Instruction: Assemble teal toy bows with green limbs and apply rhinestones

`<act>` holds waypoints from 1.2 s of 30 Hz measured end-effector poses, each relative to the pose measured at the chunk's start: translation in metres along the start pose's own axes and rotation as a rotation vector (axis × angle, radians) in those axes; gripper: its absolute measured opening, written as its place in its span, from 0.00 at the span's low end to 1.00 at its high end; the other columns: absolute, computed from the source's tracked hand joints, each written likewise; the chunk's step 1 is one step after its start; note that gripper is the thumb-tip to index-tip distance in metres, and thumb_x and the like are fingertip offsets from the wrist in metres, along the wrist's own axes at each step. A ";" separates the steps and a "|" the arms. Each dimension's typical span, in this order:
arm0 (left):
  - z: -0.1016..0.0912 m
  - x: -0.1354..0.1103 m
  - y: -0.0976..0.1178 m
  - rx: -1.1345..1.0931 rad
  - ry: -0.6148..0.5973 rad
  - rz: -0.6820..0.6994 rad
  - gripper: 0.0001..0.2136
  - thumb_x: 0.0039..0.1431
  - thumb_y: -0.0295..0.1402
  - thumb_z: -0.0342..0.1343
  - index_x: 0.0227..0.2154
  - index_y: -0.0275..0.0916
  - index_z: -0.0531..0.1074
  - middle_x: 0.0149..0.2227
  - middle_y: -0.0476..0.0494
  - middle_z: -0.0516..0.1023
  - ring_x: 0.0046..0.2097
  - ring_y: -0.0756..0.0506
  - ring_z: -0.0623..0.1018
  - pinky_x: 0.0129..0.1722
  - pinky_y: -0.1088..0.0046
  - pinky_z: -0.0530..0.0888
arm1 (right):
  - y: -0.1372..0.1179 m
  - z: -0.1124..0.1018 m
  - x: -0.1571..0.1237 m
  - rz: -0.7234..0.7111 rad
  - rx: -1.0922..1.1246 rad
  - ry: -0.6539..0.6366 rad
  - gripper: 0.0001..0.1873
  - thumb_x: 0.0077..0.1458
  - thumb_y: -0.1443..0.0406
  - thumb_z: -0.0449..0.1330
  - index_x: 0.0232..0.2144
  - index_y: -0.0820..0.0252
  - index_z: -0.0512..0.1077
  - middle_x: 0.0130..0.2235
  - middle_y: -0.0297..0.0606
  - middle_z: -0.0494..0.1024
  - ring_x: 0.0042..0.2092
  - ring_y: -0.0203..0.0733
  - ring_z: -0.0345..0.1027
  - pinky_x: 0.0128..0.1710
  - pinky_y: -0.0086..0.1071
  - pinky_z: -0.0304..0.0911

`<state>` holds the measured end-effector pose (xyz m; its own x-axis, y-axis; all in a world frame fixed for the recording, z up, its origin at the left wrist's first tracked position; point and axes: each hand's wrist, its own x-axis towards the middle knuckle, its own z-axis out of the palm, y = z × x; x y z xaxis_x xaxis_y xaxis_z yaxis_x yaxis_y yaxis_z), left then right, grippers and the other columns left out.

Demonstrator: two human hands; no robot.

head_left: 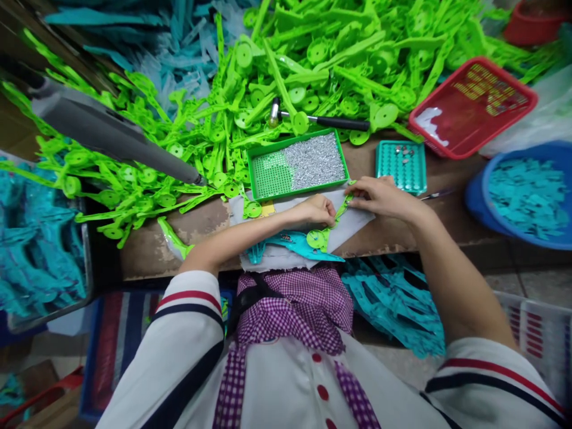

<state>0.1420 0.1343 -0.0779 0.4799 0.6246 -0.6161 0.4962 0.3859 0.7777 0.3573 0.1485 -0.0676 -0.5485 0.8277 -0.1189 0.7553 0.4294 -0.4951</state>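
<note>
A bright green plastic arm with a round disc (317, 239) at its lower end lies slantwise over a grey cloth (357, 221). My right hand (374, 194) pinches the far end of this arm between thumb and fingers. Curled closed, my left hand (318, 210) is right beside the arm's middle; what its fingertips hold is hidden. Under the green disc, a teal plastic piece (300, 244) rests on the cloth near the table edge. Beyond my hands stands a green tray (273, 173) partly filled with small silvery metal pieces.
A hammer (342, 123) lies behind the tray, against a large heap of green parts (313, 65). On the right are a small teal tray (401, 168), a red basket (465, 143) and a blue bucket (480, 205). A grey tool (116, 131) angles in from the left.
</note>
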 end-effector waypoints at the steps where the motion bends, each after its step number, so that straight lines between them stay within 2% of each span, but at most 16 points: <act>1: 0.000 -0.001 -0.001 -0.010 0.004 0.008 0.10 0.45 0.18 0.64 0.25 0.36 0.70 0.21 0.54 0.72 0.24 0.53 0.70 0.28 0.73 0.66 | -0.008 0.004 -0.007 0.020 -0.010 0.050 0.13 0.63 0.56 0.58 0.45 0.52 0.77 0.46 0.43 0.80 0.50 0.54 0.72 0.49 0.46 0.58; 3: 0.001 -0.002 -0.003 0.003 0.008 0.022 0.09 0.45 0.20 0.65 0.26 0.36 0.70 0.20 0.54 0.71 0.24 0.53 0.70 0.27 0.74 0.65 | -0.027 0.018 -0.022 0.053 -0.012 0.179 0.13 0.66 0.58 0.54 0.46 0.51 0.76 0.50 0.45 0.79 0.55 0.56 0.70 0.54 0.52 0.56; 6: 0.000 -0.004 -0.006 0.064 0.023 0.051 0.08 0.46 0.23 0.66 0.28 0.36 0.72 0.20 0.55 0.71 0.23 0.53 0.69 0.25 0.75 0.62 | -0.046 0.045 -0.040 0.039 0.068 0.265 0.13 0.68 0.59 0.52 0.44 0.51 0.77 0.51 0.44 0.79 0.55 0.54 0.71 0.55 0.53 0.58; 10: -0.001 -0.006 -0.009 0.124 0.038 0.102 0.09 0.48 0.26 0.67 0.31 0.35 0.73 0.21 0.56 0.71 0.23 0.54 0.68 0.25 0.76 0.59 | -0.047 0.065 -0.048 0.035 0.188 0.328 0.13 0.67 0.59 0.53 0.43 0.51 0.77 0.53 0.45 0.78 0.56 0.54 0.71 0.57 0.54 0.64; 17: -0.002 -0.007 -0.010 0.143 0.033 0.132 0.09 0.48 0.27 0.68 0.31 0.35 0.73 0.22 0.56 0.70 0.24 0.54 0.67 0.25 0.75 0.60 | -0.035 0.056 -0.041 -0.023 0.294 0.257 0.10 0.65 0.59 0.55 0.39 0.52 0.76 0.52 0.47 0.74 0.55 0.55 0.70 0.58 0.55 0.67; 23: -0.002 -0.005 -0.013 0.137 0.032 0.169 0.09 0.48 0.26 0.67 0.29 0.36 0.72 0.22 0.56 0.68 0.24 0.54 0.66 0.26 0.75 0.58 | -0.027 0.049 -0.032 -0.036 0.383 0.207 0.10 0.62 0.61 0.57 0.45 0.51 0.74 0.54 0.46 0.73 0.59 0.55 0.67 0.62 0.56 0.62; 26: -0.002 -0.004 -0.012 0.125 0.017 0.160 0.08 0.49 0.25 0.66 0.29 0.36 0.72 0.21 0.56 0.68 0.24 0.53 0.67 0.26 0.76 0.59 | -0.023 0.047 -0.025 -0.049 0.389 0.171 0.07 0.61 0.62 0.58 0.41 0.52 0.74 0.51 0.45 0.74 0.56 0.54 0.68 0.61 0.55 0.62; 30: -0.002 -0.003 -0.012 0.124 0.021 0.149 0.09 0.47 0.25 0.67 0.28 0.36 0.72 0.21 0.56 0.69 0.24 0.53 0.68 0.25 0.76 0.59 | -0.022 0.050 -0.019 -0.012 0.424 0.191 0.04 0.57 0.62 0.60 0.36 0.53 0.73 0.44 0.44 0.74 0.51 0.53 0.70 0.57 0.54 0.65; 34: 0.000 -0.003 -0.012 0.112 0.050 0.134 0.09 0.46 0.26 0.67 0.28 0.36 0.72 0.21 0.56 0.70 0.23 0.53 0.68 0.25 0.76 0.60 | -0.031 0.046 -0.027 0.017 0.423 0.227 0.08 0.56 0.63 0.60 0.40 0.53 0.74 0.50 0.46 0.74 0.56 0.54 0.69 0.59 0.55 0.64; 36: 0.001 -0.004 -0.011 0.105 0.060 0.127 0.09 0.45 0.26 0.67 0.28 0.36 0.72 0.21 0.56 0.71 0.24 0.54 0.69 0.25 0.76 0.60 | -0.042 0.037 -0.029 0.057 0.432 0.315 0.10 0.58 0.61 0.59 0.43 0.52 0.74 0.54 0.46 0.74 0.58 0.54 0.68 0.58 0.53 0.66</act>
<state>0.1351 0.1270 -0.0839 0.5013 0.7041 -0.5030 0.5088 0.2303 0.8295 0.3284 0.0933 -0.0750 -0.3264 0.9422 0.0753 0.5276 0.2477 -0.8126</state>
